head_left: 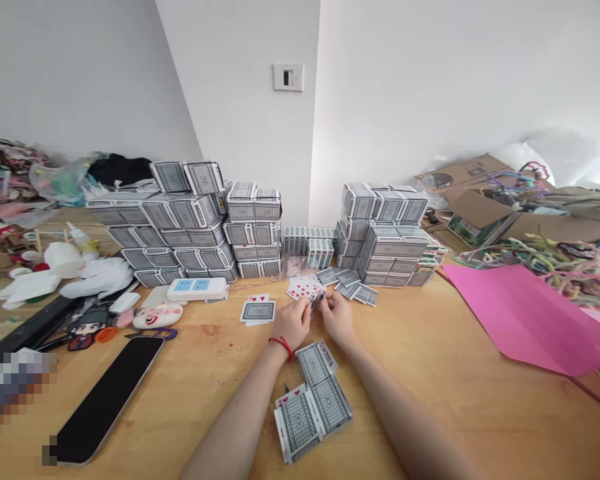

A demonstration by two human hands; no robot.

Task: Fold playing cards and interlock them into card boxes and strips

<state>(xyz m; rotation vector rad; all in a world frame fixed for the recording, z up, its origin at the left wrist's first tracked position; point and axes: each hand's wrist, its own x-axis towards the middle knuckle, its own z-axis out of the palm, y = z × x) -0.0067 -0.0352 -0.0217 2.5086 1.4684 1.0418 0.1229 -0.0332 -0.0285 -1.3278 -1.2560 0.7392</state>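
Both of my hands meet over the middle of the table, pinching a playing card (316,304) between them; fingers cover most of it. My left hand (294,323), with a red cord at the wrist, is closed at the card's left side. From the right, my right hand (338,316) is closed on it too. Just beyond them lie face-up cards (304,285) with red pips and several face-down cards (349,283). A small group of cards (258,311) rests left of my hands. Between my forearms sits a block built of grey-backed cards (313,400).
Stacked card blocks stand at the back left (180,230), back centre (254,230) and back right (390,233). A power strip (198,289) and a phone (111,400) lie on the left. Pink paper (530,317), yarn (545,257) and a cardboard box (500,207) are on the right.
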